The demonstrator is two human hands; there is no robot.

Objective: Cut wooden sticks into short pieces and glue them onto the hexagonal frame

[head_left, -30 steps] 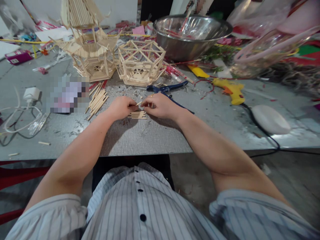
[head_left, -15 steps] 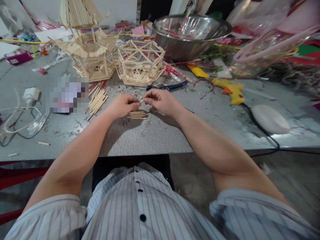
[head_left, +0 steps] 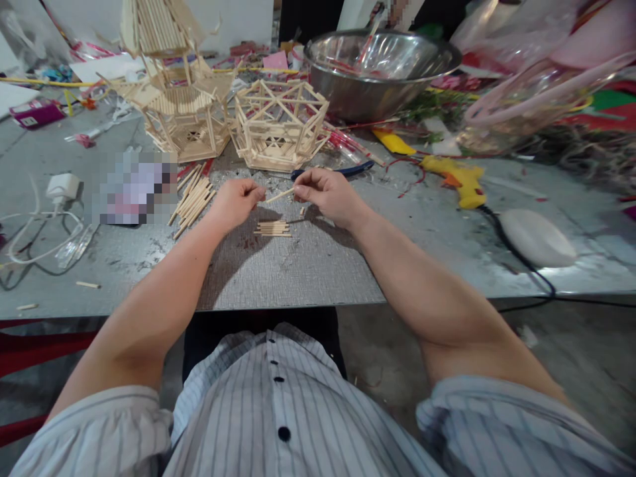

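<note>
A thin wooden stick (head_left: 281, 195) spans the gap between my two hands, slightly tilted. My right hand (head_left: 328, 195) pinches its right end between thumb and fingers. At the other end, my left hand (head_left: 238, 202) is closed in a pinch, its fingertips partly hiding the stick's tip. Just below on the table lies a small row of short sticks (head_left: 273, 228). A tiny cut piece (head_left: 302, 211) rests under my right hand. Left of my left hand is a loose pile of longer sticks (head_left: 195, 199).
Behind stand a stick pagoda (head_left: 189, 119) and an open stick frame (head_left: 281, 126). Blue-handled pliers (head_left: 348, 172) lie beyond my right hand. Further right are a yellow glue gun (head_left: 462, 180), its black cord, a white oval object (head_left: 536, 235) and a steel bowl (head_left: 382, 79).
My hands have moved apart, and a length of stick now shows between them. The tiny cut piece under my right hand has come into view.
</note>
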